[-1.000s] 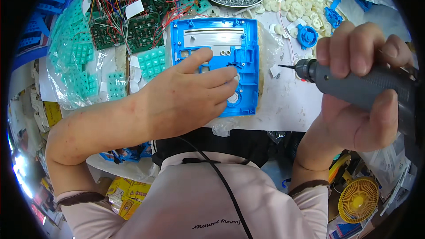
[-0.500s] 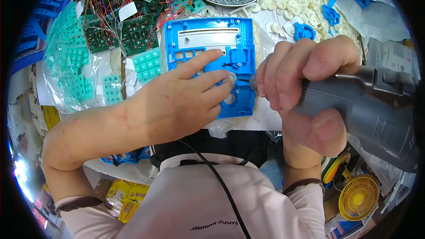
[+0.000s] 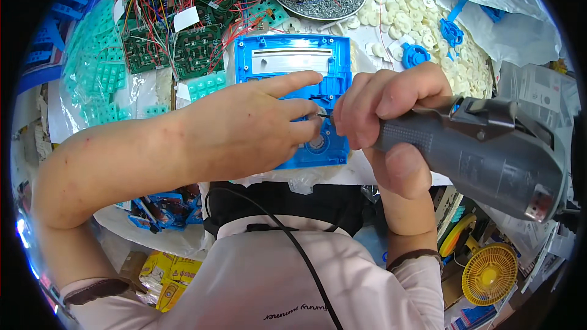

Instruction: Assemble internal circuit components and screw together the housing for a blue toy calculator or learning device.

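In front of me lies a bright blue plastic housing, open side up, with posts, slots and a silvery strip. My left hand reaches across it, index finger stretched out. Its middle and ring fingertips hold a small white disc against the housing; the thumb is hidden underneath. My right hand is wrapped round a grey electric screwdriver, held nearly level. The thin bit points left and meets the disc beside my left fingertips. Whether a screw sits at its tip cannot be made out.
Wired green circuit boards and teal rubber keypads crowd the left. A metal dish of screws stands behind the housing. White plastic discs and blue round parts lie right; a yellow fan sits lower right.
The screwdriver in my right hand has moved left, bringing its bit to the disc at my left fingertips. The left forearm has shifted slightly, covering more of the keypads, and the view has moved a little.
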{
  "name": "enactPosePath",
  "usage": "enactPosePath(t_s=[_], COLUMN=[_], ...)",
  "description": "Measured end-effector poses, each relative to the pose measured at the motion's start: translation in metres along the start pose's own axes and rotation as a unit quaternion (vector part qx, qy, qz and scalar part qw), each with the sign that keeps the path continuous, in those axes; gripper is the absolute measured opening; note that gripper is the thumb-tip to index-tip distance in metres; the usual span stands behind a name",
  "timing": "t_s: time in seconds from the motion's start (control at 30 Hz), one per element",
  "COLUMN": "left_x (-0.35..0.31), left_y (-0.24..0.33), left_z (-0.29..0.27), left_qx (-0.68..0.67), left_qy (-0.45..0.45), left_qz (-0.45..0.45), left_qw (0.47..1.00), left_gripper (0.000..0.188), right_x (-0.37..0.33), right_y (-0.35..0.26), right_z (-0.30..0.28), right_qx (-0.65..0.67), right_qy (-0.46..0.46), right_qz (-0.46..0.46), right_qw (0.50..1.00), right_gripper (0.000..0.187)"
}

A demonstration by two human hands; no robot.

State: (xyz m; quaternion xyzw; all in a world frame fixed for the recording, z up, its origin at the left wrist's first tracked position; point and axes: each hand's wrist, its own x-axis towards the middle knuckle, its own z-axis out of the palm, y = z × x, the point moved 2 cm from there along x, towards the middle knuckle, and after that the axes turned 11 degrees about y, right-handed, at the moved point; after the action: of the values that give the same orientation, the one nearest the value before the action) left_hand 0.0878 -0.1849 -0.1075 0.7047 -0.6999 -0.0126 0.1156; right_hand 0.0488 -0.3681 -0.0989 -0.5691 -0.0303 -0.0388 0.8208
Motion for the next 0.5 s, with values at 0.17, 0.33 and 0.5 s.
enactPosePath(t_s=[0.17,0.33,0.5], left_x=[-0.001,-0.001,-0.005], left_y=[-0.004,-0.004,-0.005], left_z=[-0.002,-0.002,0.003], left_qx=[-0.027,-0.041,-0.054], left_qy=[-0.007,-0.040,-0.006], left_qz=[0.007,-0.008,-0.012], left_qw=[1.000,0.998,0.998], left_gripper=[0.018,0.017,0.025], right_x=[0.000,-0.001,0.001], right_y=[0.000,0.003,0.003], right_z=[0.003,0.009,0.015], right_qx=[-0.011,-0.018,-0.013], right_qy=[0.013,0.011,-0.002], right_qz=[0.002,-0.022,-0.034], right_qw=[1.000,1.000,0.999], right_gripper=[0.046,0.045,0.043])
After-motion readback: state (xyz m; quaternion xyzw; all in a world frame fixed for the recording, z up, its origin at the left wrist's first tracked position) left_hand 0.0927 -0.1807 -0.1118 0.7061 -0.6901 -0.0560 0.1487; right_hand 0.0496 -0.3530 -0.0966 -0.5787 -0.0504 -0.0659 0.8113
